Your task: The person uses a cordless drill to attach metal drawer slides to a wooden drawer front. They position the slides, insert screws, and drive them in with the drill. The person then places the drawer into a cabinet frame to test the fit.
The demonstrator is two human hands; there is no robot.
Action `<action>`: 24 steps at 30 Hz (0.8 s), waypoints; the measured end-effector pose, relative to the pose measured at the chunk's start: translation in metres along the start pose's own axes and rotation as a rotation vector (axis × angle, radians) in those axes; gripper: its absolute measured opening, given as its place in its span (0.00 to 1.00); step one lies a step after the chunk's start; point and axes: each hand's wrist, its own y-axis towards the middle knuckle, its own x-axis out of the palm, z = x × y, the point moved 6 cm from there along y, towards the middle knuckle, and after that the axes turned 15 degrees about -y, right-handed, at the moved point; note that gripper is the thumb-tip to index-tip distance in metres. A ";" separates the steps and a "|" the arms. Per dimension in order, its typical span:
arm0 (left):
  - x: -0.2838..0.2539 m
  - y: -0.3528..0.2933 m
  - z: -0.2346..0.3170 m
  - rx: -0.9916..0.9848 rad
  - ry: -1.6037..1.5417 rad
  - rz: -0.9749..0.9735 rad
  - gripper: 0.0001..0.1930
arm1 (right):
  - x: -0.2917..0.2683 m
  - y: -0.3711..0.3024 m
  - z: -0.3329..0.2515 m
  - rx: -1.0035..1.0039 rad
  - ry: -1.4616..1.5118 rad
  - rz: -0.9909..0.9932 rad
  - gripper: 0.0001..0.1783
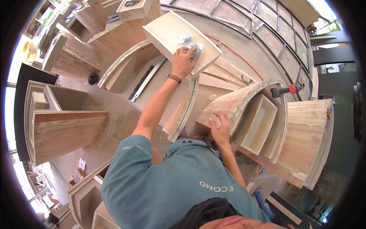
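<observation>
My left hand reaches forward over a pale wooden drawer, its fingers closed on a clear plastic bag of small grey hardware. A second small plastic bag lies just beyond it on the drawer's bottom. The drawer rests across the top of an open wooden cabinet, where a black and a silver drawer slide lie inside. My right hand is beside the cabinet on the right, fingers apart and loosely bent, holding nothing.
A cordless power tool with a red end sits on the right cabinet, which holds another drawer. More wooden cabinets stand to the left. An orange-red hose crosses the floor near black metal frames.
</observation>
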 end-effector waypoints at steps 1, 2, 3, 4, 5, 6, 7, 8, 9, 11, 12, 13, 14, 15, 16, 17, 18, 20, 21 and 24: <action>-0.003 -0.007 -0.003 -0.090 -0.233 0.049 0.21 | 0.002 0.004 0.003 0.029 0.046 -0.017 0.16; -0.007 -0.012 0.005 -0.176 -0.471 0.090 0.20 | 0.003 0.009 0.006 0.064 0.092 -0.026 0.16; -0.014 -0.022 0.013 -0.273 -0.703 0.131 0.21 | 0.002 0.013 0.003 0.112 0.186 -0.014 0.16; -0.014 -0.033 0.022 -0.440 -0.951 0.027 0.24 | -0.003 0.019 -0.004 0.162 0.282 0.002 0.16; -0.021 -0.043 0.039 -0.537 -1.096 -0.023 0.24 | -0.007 0.025 -0.012 0.209 0.381 0.017 0.16; -0.027 -0.055 0.057 -0.639 -1.241 -0.075 0.25 | -0.014 0.032 -0.024 0.221 0.466 0.045 0.17; -0.029 -0.069 0.069 -0.743 -1.381 -0.124 0.26 | -0.022 0.041 -0.039 0.230 0.552 0.072 0.17; -0.031 -0.082 0.076 -0.751 -1.382 -0.164 0.26 | -0.029 0.048 -0.052 0.241 0.635 0.094 0.17; -0.033 -0.095 0.081 -0.761 -1.381 -0.199 0.27 | -0.035 0.054 -0.063 0.244 0.702 0.061 0.18; -0.027 -0.114 0.080 -0.777 -1.359 -0.211 0.29 | -0.041 0.065 -0.076 0.248 0.839 -0.005 0.18; -0.022 -0.125 0.074 -0.781 -1.335 -0.186 0.30 | -0.030 0.072 -0.072 0.190 0.834 -0.091 0.16; -0.017 -0.135 0.069 -0.785 -1.311 -0.162 0.31 | -0.030 0.068 -0.065 0.216 0.794 -0.143 0.14; -0.027 -0.137 0.075 -0.859 -1.240 -0.113 0.34 | -0.032 0.065 -0.065 0.238 0.760 -0.198 0.13; -0.027 -0.142 0.078 -0.914 -1.376 -0.063 0.31 | -0.031 0.062 -0.064 0.259 0.724 -0.253 0.12; -0.027 -0.148 0.081 -0.965 -1.513 -0.009 0.28 | -0.029 0.059 -0.061 0.274 0.769 -0.230 0.12; -0.030 -0.152 0.086 -1.005 -1.647 0.058 0.26 | -0.026 0.056 -0.059 0.279 0.815 -0.212 0.11; -0.035 -0.152 0.099 -1.006 -1.631 0.098 0.23 | -0.024 0.053 -0.057 0.287 0.861 -0.190 0.10; -0.040 -0.154 0.129 -1.008 -1.598 0.176 0.19 | -0.021 0.046 -0.060 0.230 0.849 -0.232 0.10; -0.040 -0.158 0.129 -1.018 -1.566 0.173 0.18 | -0.021 0.043 -0.059 0.202 0.842 -0.252 0.10; -0.043 -0.169 0.122 -1.000 -1.393 0.204 0.17 | -0.020 0.037 -0.049 0.138 0.681 -0.408 0.08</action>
